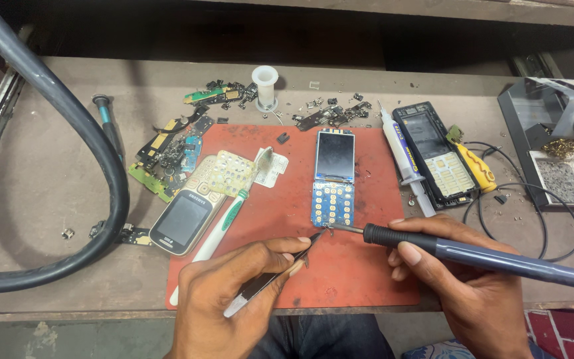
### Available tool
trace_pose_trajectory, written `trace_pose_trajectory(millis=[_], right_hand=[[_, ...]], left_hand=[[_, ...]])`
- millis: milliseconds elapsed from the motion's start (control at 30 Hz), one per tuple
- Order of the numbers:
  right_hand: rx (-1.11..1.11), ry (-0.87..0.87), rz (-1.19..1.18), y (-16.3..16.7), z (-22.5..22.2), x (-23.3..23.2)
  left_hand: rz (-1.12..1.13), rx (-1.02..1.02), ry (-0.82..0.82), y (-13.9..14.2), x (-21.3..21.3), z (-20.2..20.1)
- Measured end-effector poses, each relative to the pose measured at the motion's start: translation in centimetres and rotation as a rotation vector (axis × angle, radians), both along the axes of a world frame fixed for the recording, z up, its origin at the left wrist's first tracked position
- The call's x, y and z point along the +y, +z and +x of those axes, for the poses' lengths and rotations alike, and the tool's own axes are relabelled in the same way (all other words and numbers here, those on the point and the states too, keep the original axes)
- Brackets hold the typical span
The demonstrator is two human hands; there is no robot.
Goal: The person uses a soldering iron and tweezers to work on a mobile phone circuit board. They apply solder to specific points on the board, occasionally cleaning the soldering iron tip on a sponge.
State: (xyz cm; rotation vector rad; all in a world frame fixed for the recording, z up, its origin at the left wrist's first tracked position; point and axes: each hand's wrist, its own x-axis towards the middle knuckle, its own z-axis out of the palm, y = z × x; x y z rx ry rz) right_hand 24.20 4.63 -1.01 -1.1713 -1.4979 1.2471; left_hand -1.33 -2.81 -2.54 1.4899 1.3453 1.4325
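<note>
A bare phone board point(333, 174), with a dark screen above a blue keypad of gold contacts, lies at the middle of the frame on the red mat point(373, 279) on the counter point(41, 179), its long axis running top to bottom, screen end up. At its lower edge, the left hand point(234, 292) pinches tweezers point(270, 278) in a closed grip, tips pointing up-right. The right hand point(463, 286), fingers wrapped shut, holds a soldering iron point(460, 251) pointing left to the same spot.
</note>
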Motion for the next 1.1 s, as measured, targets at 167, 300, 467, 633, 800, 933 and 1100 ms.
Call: trace_pose_trajectory(millis=[167, 300, 467, 633, 800, 933, 1100], right_hand=[[-0.086, 0.000, 0.011, 0.30, 0.00, 0.01], [-0.124, 0.016, 0.034, 0.55, -0.18, 0.05], [-0.140, 0.010, 0.019, 0.77, -0.27, 0.01], [-0.160, 0.010, 0.030, 0.83, -0.28, 0.05], [-0.132, 0.012, 0.025, 0.77, -0.25, 0.12], [-0.141, 0.019, 0.039, 0.71, -0.28, 0.14], [-0.153, 0.010, 0.038, 0.78, -0.32, 0.07]], left_hand=[[0.001, 0.001, 0.007, -0.08, 0.03, 0.03], [0.002, 0.002, -0.002, -0.10, -0.03, -0.05], [0.010, 0.005, -0.010, -0.15, -0.01, -0.11], [0.019, 0.001, -0.023, -0.15, 0.02, -0.21], [-0.006, 0.010, 0.018, -0.14, -0.02, 0.05], [0.012, 0.001, 0.001, -0.13, 0.04, 0.00], [0.010, -0.005, 0.004, -0.13, 0.00, 0.00]])
